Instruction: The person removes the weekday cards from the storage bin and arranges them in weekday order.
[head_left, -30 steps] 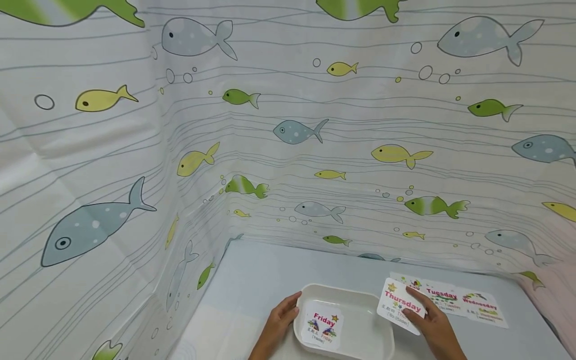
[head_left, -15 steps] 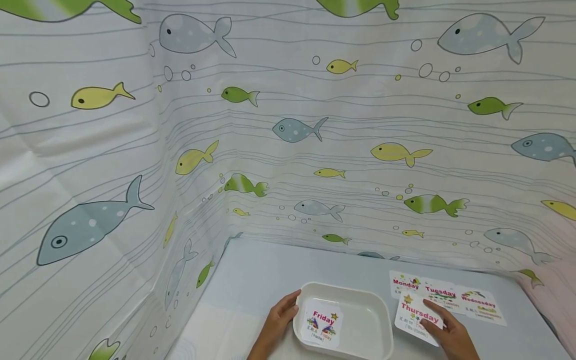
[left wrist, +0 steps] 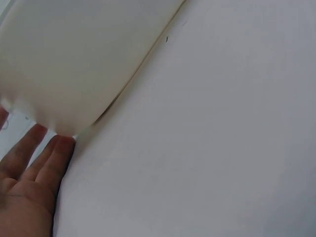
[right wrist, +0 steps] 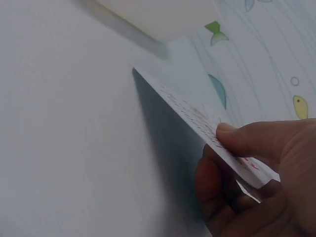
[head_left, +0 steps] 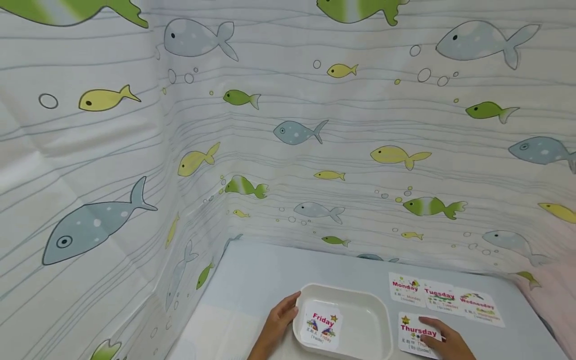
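My right hand pinches the Thursday card between thumb and fingers, to the right of the white plastic tray. In the right wrist view the card slants, one edge near the table and the other raised in the fingers. Inside the tray, on its left side, lies the Friday card. My left hand touches the tray's left side; its fingers reach out fairly straight to the tray wall in the left wrist view.
Behind the Thursday card, the Monday card, Tuesday card and Wednesday card lie in a slightly overlapping row on the pale table. A fish-print sheet encloses the back and left. Pink cloth hangs at the right.
My right hand has carried the Thursday card away from the tray to the right, then down nearer the table, in front of the Monday card. The left hand and tray have stayed put.
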The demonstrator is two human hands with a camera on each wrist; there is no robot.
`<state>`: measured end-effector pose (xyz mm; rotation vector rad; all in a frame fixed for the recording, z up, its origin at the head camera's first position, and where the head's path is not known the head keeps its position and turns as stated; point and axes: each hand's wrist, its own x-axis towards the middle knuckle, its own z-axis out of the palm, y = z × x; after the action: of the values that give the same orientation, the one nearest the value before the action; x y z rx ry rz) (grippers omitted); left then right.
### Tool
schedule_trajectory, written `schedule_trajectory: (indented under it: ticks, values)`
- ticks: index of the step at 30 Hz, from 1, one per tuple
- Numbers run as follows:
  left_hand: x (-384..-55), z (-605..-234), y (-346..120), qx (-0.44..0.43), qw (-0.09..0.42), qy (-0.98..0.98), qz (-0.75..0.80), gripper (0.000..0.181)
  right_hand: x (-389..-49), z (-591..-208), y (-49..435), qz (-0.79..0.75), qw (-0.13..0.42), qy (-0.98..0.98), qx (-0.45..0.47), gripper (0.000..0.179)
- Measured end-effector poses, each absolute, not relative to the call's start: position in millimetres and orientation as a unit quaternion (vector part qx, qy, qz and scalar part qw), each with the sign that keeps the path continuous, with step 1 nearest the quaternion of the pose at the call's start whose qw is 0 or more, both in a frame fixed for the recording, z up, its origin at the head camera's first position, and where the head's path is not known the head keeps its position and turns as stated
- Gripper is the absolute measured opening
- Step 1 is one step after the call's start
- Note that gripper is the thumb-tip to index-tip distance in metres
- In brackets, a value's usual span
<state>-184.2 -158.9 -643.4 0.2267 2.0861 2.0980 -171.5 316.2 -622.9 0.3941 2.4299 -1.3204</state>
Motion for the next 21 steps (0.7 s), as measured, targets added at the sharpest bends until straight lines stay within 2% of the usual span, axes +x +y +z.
schedule_trajectory:
  ticks: [10, 17, 21]
  values:
    - [-187, -642, -157, 0.084, 0.085, 0.694, 0.71, 0.048, -179, -622, 316, -0.407, 0.172, 0.891, 0.105, 0.08]
    - [-184, -644, -158, 0.081, 0.091, 0.696, 0.707, 0.049, -176, -618, 308, -0.409, 0.218, 0.877, 0.126, 0.073]
    - [-184, -643, -157, 0.085, 0.085, 0.696, 0.708, 0.048, -178, -616, 305, -0.395, 0.219, 0.886, 0.109, 0.065]
